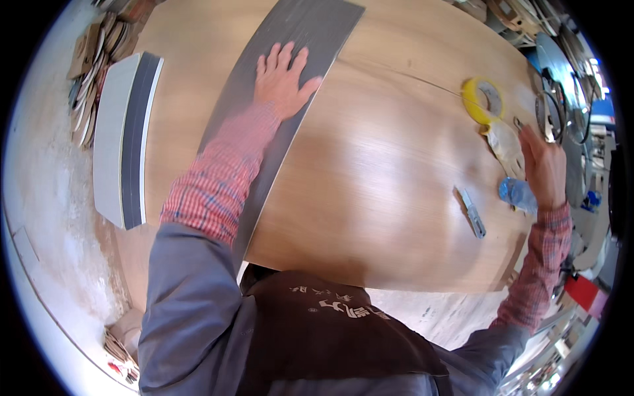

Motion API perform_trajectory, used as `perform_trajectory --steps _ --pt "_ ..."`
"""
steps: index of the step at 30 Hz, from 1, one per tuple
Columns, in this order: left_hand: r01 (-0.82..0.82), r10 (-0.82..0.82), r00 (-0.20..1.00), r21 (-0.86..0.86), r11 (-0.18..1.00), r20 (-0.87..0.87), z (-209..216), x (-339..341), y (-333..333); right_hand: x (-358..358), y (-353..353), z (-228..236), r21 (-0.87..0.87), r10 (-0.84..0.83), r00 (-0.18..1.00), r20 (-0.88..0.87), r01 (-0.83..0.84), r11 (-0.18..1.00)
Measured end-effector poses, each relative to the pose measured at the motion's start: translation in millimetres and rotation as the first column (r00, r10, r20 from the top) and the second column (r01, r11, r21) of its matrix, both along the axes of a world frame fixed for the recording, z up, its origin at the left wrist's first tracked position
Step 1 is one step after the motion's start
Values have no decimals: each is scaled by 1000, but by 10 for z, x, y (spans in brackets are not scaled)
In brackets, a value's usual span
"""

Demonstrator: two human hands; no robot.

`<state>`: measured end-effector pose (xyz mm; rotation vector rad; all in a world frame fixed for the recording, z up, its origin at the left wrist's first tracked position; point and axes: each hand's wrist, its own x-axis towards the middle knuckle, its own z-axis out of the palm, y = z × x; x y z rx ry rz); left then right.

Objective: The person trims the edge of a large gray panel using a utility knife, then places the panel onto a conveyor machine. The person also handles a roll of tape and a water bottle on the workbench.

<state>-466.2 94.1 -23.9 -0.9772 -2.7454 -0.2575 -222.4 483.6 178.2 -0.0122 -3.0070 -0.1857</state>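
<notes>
My left hand (284, 82) lies flat with spread fingers on a long dark grey panel (310, 39), which slants across the wooden table. At the table's right side, my right hand (545, 165) has its fingers drawn together. A small dark metal end (518, 123) shows at its fingertips; what it belongs to is hidden. Close by are a yellow roll of tape (477, 99), a pale work glove (505, 146) and a clear blue plastic bottle (518, 194) lying on its side. A utility knife (471, 212) rests on the wood, left of the bottle.
The wooden table (370, 218) has a seam running across its upper right. Curved grey and white strips (122, 138) lie along its left edge. Stacks of cut boards (99, 66) stand beyond at the left. Dark looped cables (561, 109) and clutter fill the far right.
</notes>
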Motion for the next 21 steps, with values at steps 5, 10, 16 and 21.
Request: perform_trajectory --steps 5,10,16,21 --pt "47 -45 998 -51 998 36 88 379 -440 -381 3 -376 -301 138 986 95 -104 948" --pt "86 -84 995 -43 995 50 132 648 -633 -808 -1556 -1296 -728 367 927 79 -198 657" --pt "113 -108 988 -38 993 108 252 933 -810 -959 -2767 -1722 -364 101 995 -22 -102 926" --pt "141 -132 988 -117 983 80 227 829 -778 -893 -2973 -1774 -461 -24 997 -73 -12 887"
